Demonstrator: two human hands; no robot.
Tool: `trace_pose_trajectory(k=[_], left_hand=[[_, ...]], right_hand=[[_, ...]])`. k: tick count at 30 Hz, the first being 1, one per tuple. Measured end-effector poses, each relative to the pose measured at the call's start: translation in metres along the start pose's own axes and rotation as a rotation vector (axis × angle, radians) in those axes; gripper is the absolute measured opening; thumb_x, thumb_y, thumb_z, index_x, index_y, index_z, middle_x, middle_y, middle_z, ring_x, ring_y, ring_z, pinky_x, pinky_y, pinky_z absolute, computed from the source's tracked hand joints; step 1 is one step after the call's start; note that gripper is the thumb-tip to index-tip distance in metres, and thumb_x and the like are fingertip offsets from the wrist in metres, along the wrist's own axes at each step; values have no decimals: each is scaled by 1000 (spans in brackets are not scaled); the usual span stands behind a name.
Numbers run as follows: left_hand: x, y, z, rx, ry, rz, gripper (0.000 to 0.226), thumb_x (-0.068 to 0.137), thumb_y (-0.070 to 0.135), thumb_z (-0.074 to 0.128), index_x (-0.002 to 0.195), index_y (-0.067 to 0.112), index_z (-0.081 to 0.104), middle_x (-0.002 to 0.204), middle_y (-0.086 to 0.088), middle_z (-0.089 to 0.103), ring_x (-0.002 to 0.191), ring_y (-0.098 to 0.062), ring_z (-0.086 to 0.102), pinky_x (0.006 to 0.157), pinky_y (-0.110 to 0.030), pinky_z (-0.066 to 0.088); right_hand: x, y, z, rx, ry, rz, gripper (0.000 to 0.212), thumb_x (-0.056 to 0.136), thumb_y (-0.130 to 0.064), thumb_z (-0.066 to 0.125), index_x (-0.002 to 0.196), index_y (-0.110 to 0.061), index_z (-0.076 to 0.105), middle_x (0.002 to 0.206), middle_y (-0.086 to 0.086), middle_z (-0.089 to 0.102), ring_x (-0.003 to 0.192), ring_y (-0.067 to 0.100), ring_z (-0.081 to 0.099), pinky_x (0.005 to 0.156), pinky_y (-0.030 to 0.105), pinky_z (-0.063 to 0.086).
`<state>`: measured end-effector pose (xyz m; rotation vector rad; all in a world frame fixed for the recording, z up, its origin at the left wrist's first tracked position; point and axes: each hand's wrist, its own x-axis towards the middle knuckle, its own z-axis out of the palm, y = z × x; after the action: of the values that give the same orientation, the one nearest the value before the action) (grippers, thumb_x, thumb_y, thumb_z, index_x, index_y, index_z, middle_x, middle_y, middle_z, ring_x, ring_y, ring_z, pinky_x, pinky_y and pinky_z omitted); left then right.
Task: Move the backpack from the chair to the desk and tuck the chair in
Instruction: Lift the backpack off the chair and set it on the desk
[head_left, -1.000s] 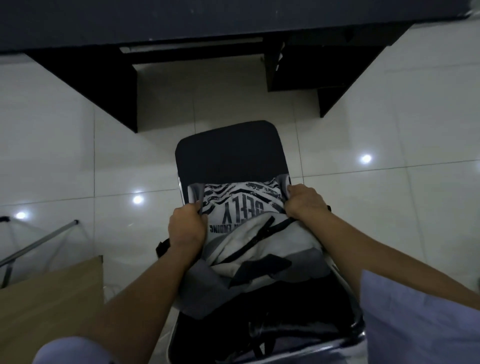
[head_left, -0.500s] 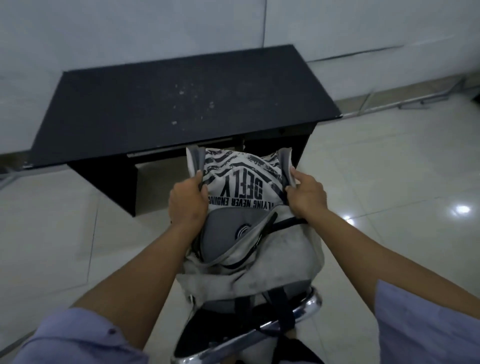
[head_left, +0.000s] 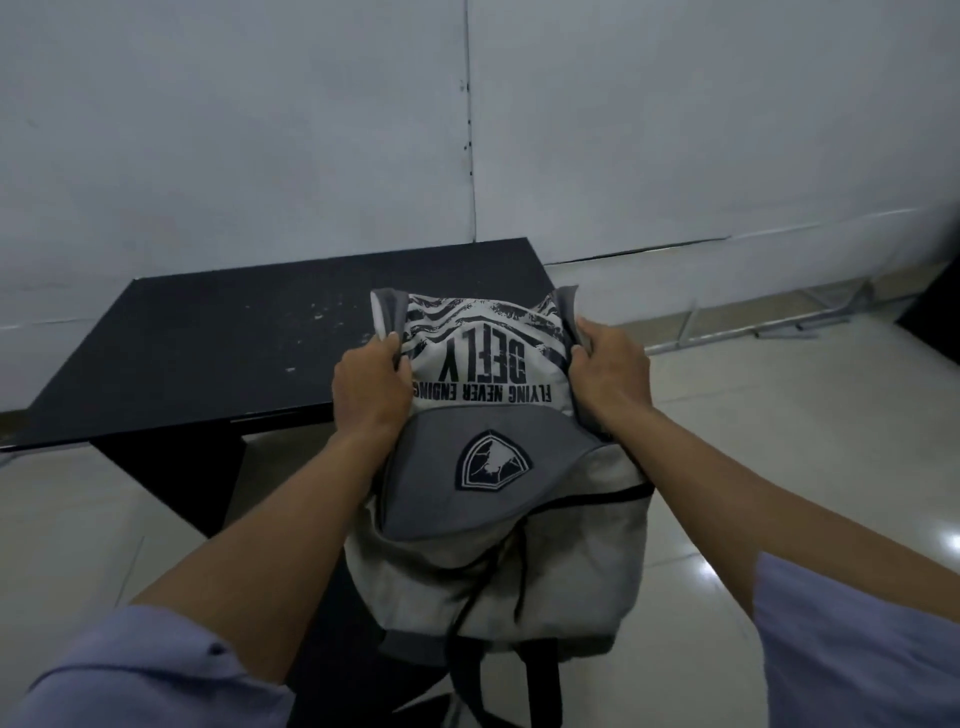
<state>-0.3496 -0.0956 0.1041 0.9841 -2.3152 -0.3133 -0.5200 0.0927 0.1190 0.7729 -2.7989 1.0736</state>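
Observation:
A grey and white backpack (head_left: 493, 551) with black lettering and a shield badge hangs in the air in front of me. My left hand (head_left: 371, 387) grips its left side and my right hand (head_left: 613, 376) grips its right side. Its far end is over the near right edge of the black desk (head_left: 208, 343). Black straps dangle from its lower end. The dark chair seat (head_left: 332, 649) lies below, between my left forearm and the bag, mostly hidden.
A pale wall (head_left: 467, 130) stands right behind the desk. Glossy tiled floor (head_left: 779, 415) spreads to the right, with metal bars (head_left: 810, 317) lying along the wall base. The desk's dark side panel (head_left: 176, 483) reaches the floor at the left.
Both hands have lifted the backpack off the chair and carried it up and forward to the desk's near edge. My view has tilted up from the floor to the desk and wall.

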Motion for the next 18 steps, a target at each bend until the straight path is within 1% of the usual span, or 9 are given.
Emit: trace_pose_trajectory(k=[2, 5, 8, 12, 14, 18], left_hand=[[6, 23, 9, 6, 22, -7, 14, 92, 18, 65, 84, 7, 67, 82, -14, 70, 74, -35, 65, 62, -33, 39], [19, 52, 21, 23, 17, -7, 14, 93, 18, 64, 87, 5, 67, 84, -15, 69, 77, -36, 64, 64, -35, 40], [42, 70, 35, 37, 26, -3, 16, 93, 18, 64, 84, 5, 66, 84, -14, 68, 76, -35, 64, 64, -35, 40], [80, 77, 59, 64, 41, -2, 16, 94, 18, 63, 86, 5, 66, 87, -16, 69, 79, -38, 64, 67, -42, 48], [101, 75, 74, 62, 42, -19, 17, 94, 18, 63, 86, 4, 66, 86, -16, 68, 78, -38, 64, 66, -41, 46], [155, 64, 102, 38, 46, -60, 19, 93, 18, 62, 85, 2, 68, 84, -16, 69, 76, -37, 64, 63, -35, 40]], right_hand=[[17, 12, -14, 7, -9, -16, 32, 95, -9, 51, 120, -17, 70, 108, 18, 73, 98, 39, 65, 80, 36, 50], [44, 28, -26, 33, -1, -20, 31, 94, -9, 51, 116, -17, 71, 104, 18, 74, 96, 41, 66, 81, 39, 53], [75, 39, -27, 49, 11, -20, 29, 93, -8, 52, 111, -15, 72, 99, 19, 74, 94, 42, 66, 79, 40, 52], [120, 42, -13, 61, 25, -37, 29, 92, -7, 52, 111, -15, 73, 97, 19, 74, 90, 41, 66, 74, 37, 50], [146, 41, -3, 62, 26, -46, 30, 92, -7, 52, 111, -17, 73, 96, 19, 74, 88, 41, 66, 70, 34, 45], [206, 33, 23, 69, 12, -43, 33, 93, -11, 54, 118, -20, 72, 99, 21, 73, 92, 43, 66, 74, 36, 50]])
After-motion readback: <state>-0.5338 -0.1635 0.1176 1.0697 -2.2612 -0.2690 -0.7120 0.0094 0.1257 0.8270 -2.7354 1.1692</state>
